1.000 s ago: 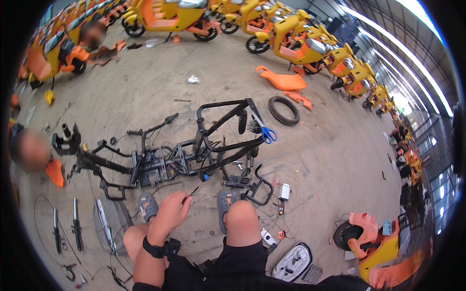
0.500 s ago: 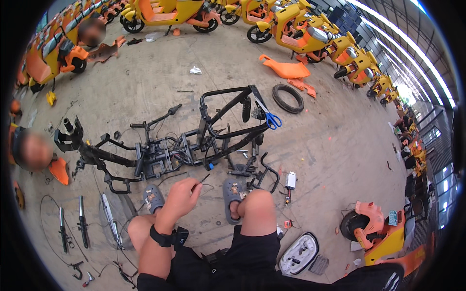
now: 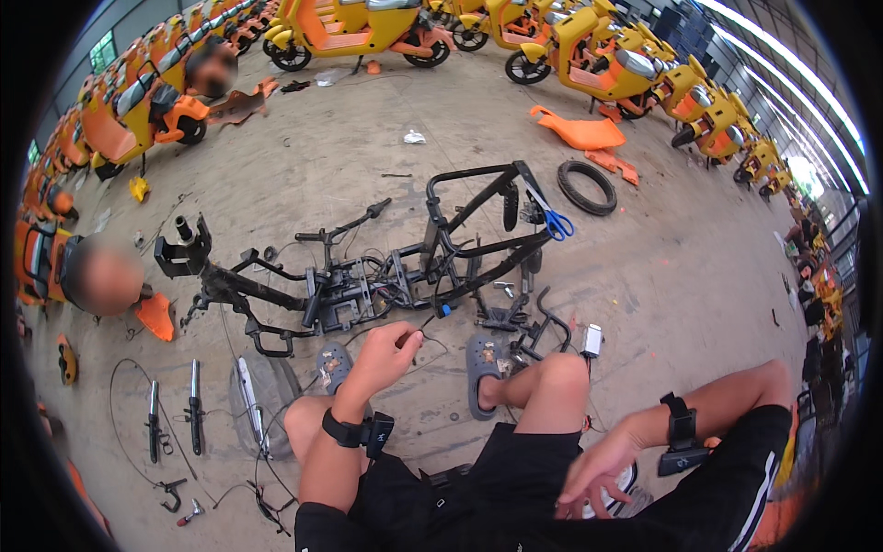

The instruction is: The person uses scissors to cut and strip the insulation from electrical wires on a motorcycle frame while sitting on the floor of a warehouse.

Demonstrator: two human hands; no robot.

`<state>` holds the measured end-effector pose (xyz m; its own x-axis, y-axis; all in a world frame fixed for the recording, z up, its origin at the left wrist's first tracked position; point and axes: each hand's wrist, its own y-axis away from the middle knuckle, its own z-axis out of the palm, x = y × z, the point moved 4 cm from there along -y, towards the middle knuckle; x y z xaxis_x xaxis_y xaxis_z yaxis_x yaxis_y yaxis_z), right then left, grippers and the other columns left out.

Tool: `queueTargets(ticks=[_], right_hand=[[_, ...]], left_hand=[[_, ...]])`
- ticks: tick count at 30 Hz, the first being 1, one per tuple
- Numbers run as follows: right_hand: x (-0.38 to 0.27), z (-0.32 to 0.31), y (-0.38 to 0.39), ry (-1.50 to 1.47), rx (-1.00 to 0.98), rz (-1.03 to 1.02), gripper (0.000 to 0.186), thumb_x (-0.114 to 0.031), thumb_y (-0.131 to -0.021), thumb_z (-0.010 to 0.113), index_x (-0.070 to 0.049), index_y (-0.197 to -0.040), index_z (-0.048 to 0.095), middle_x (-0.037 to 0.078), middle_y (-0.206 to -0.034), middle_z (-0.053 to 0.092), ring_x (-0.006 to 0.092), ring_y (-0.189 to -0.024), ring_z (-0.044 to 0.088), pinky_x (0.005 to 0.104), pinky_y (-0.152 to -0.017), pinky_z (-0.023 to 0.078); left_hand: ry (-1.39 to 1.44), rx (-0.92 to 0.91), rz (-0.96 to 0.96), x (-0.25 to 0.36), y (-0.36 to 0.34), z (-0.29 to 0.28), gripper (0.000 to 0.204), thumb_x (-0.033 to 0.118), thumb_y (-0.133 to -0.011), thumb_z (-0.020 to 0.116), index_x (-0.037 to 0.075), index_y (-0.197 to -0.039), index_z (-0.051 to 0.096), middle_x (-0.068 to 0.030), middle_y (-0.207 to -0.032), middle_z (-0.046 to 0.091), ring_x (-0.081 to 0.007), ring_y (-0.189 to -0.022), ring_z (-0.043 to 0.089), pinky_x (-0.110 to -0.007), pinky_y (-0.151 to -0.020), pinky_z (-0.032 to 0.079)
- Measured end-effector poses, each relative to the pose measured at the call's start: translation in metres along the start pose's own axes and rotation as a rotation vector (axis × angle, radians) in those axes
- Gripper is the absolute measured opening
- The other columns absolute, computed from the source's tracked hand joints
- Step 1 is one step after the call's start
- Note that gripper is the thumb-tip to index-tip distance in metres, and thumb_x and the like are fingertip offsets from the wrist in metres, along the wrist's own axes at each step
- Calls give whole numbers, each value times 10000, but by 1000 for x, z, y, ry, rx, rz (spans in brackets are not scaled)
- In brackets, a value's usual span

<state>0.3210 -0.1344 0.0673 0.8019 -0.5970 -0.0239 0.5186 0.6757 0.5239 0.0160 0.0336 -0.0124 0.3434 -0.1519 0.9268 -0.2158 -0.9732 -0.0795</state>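
Observation:
My left hand (image 3: 384,357), a dark band on its wrist, is pinched just in front of the black scooter frame (image 3: 363,293). A thin black cable (image 3: 430,320) runs at its fingertips; the grip itself is partly hidden by the fingers. My right hand (image 3: 598,471) hangs at the lower right beside my thigh, fingers apart and holding nothing visible. Beneath it a white, black-rimmed shell (image 3: 629,480) shows only in part. Blue-handled scissors (image 3: 557,224) rest at the rear end of the frame.
Black tyre (image 3: 587,188) and orange panels (image 3: 578,129) lie beyond the frame. Fork tubes (image 3: 196,407) and cables are on the floor at left. A silver box (image 3: 591,340) is near my right knee. Yellow scooters (image 3: 368,32) line the back. Another person is at far left.
My right hand and forearm have come into view at the lower right, over the white shell. The view has turned left, shifting the scene rightward. My left hand stays pinched near the frame.

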Motion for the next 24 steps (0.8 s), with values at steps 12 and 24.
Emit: queueTargets(ticks=[12,24], right_hand=[[-255,-102,31,554,1330,-1507,285,-243,-944,622,-13,-1098,688,-14,-785,602,26,-607,489,195,-536,397],[-266,-93,22,-226,440,-1610,368,-348,-1012,479,-11,-1075,611,38,-900,602,65,-549,437,214,-446,350]], left_hand=[[1,158,68,7,0,-9,111,92,-943,539,9,-999,587,-95,-677,579,-158,-584,527,-299,-559,433],[678,123,-118,17,-3,2,197,234,-1008,520,47,-968,568,55,-620,469,-5,-495,352,-194,-451,253]])
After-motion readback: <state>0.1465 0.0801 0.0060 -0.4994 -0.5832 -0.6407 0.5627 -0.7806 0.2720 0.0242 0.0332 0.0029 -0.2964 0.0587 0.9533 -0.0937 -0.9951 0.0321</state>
